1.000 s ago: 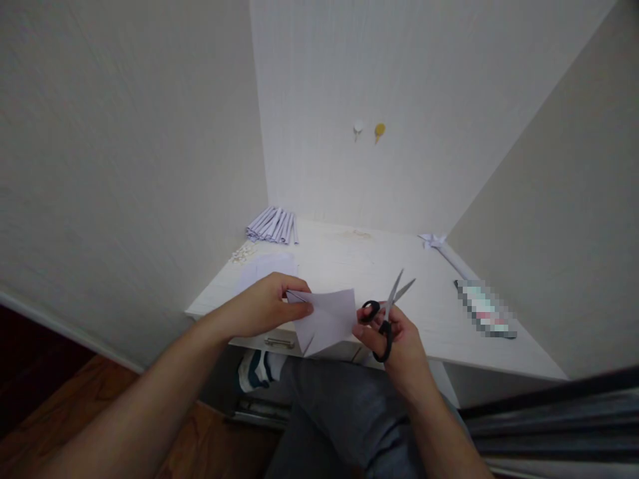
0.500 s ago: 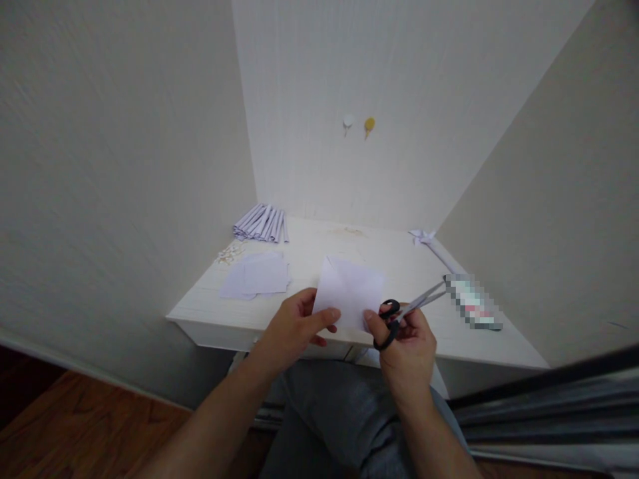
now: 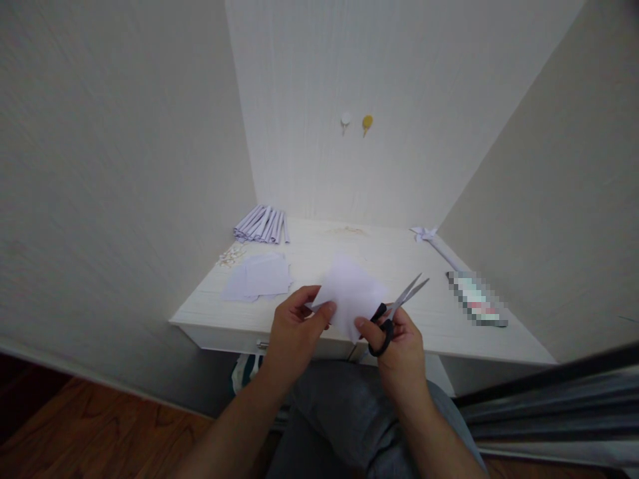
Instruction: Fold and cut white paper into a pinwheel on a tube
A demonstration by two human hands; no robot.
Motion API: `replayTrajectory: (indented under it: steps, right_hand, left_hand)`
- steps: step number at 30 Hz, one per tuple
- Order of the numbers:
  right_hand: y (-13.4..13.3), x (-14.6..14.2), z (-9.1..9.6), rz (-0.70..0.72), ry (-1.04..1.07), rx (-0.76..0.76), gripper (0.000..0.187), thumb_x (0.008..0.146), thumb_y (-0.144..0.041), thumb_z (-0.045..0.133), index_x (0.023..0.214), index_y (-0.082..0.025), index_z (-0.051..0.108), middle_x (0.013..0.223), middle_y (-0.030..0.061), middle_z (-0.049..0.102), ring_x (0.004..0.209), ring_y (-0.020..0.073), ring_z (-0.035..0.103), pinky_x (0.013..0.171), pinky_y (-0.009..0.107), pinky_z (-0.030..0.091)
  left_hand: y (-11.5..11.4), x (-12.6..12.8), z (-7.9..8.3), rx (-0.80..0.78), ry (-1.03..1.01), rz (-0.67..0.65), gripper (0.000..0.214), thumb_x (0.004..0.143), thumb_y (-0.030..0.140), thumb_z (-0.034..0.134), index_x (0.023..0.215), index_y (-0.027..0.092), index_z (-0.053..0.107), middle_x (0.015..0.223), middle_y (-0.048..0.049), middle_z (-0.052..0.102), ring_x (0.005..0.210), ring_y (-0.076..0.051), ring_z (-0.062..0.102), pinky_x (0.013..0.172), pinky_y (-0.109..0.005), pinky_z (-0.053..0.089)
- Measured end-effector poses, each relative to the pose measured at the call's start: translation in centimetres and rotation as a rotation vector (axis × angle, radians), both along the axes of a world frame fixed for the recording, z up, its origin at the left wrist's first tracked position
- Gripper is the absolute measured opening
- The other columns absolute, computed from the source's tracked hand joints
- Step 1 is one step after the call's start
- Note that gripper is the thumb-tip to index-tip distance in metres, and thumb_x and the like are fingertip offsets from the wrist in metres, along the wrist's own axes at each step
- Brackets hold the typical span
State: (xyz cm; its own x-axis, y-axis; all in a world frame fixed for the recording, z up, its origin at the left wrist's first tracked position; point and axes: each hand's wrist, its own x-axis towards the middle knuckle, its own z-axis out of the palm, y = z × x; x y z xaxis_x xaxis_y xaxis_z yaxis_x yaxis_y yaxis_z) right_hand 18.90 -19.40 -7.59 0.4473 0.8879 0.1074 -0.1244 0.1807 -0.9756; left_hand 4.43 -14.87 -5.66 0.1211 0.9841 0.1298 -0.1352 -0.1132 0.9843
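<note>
A white square sheet of paper is held over the front edge of the desk, slightly blurred and turned corner-up. My left hand pinches its left corner between thumb and fingers. At the lower right of the sheet, the thumb of my right hand presses on the paper. That same hand also carries black-handled scissors, their blades parted and pointing up to the right, away from the sheet. More white paper sheets lie overlapping on the desk left of my hands.
Rolled paper tubes are piled at the back left of the white desk, near small whitish pieces. A paper pinwheel on a rolled stick lies at the right, beside a pixelated item. Two hooks are on the wall.
The paper has been rotated from roughly upright to corner-up. My right hand has shifted slightly left, and the scissors have swung to point more upward.
</note>
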Motion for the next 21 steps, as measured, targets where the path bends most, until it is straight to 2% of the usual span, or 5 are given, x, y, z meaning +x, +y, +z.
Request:
replayTrajectory:
  steps: [4, 7, 9, 11, 21]
  right_hand:
    - [-0.3, -0.3, 0.6, -0.038, -0.031, 0.031, 0.034, 0.067, -0.033, 0.084, 0.091, -0.022, 0.063, 0.079, 0.0018, 0.074, 0.069, 0.0182, 0.066, 0.065, 0.029, 0.054]
    - [-0.4, -0.4, 0.9, -0.069, -0.083, 0.048, 0.030, 0.068, -0.032, 0.082, 0.087, -0.022, 0.061, 0.074, 0.0003, 0.071, 0.066, 0.0173, 0.064, 0.062, 0.028, 0.053]
    - [-0.4, -0.4, 1.0, -0.075, -0.101, 0.048, 0.028, 0.068, -0.032, 0.081, 0.084, -0.022, 0.061, 0.070, -0.0004, 0.069, 0.064, 0.0168, 0.063, 0.059, 0.027, 0.051]
    - [-0.3, -0.3, 1.0, -0.079, -0.093, 0.041, 0.028, 0.067, -0.031, 0.081, 0.084, -0.022, 0.061, 0.069, -0.0005, 0.069, 0.062, 0.0168, 0.062, 0.058, 0.027, 0.051]
    - [-0.1, 0.3, 0.8, -0.010, -0.054, -0.002, 0.031, 0.064, -0.033, 0.083, 0.082, -0.023, 0.061, 0.068, -0.0003, 0.070, 0.060, 0.0176, 0.063, 0.055, 0.027, 0.050]
  left_hand:
    - [-0.3, 0.3, -0.2, -0.158, -0.134, -0.042, 0.063, 0.066, 0.029, 0.084, 0.122, 0.017, 0.058, 0.074, 0.0019, 0.070, 0.059, -0.015, 0.063, 0.055, -0.027, 0.055]
    - [-0.5, 0.4, -0.4, -0.260, -0.185, -0.148, 0.044, 0.066, 0.034, 0.083, 0.103, 0.015, 0.067, 0.077, -0.0024, 0.071, 0.061, -0.015, 0.064, 0.053, -0.027, 0.055]
    - [-0.6, 0.3, -0.4, -0.260, -0.128, -0.184, 0.029, 0.069, 0.037, 0.081, 0.083, 0.013, 0.071, 0.070, -0.0040, 0.069, 0.060, -0.015, 0.063, 0.054, -0.026, 0.053]
    - [-0.5, 0.0, -0.4, -0.224, -0.052, -0.174, 0.025, 0.071, 0.037, 0.078, 0.072, 0.013, 0.072, 0.063, -0.0044, 0.067, 0.059, -0.015, 0.061, 0.055, -0.026, 0.051]
    - [-0.1, -0.5, -0.2, -0.138, 0.013, -0.176, 0.018, 0.069, 0.032, 0.079, 0.071, 0.016, 0.072, 0.061, -0.0033, 0.071, 0.056, -0.016, 0.062, 0.057, -0.027, 0.051]
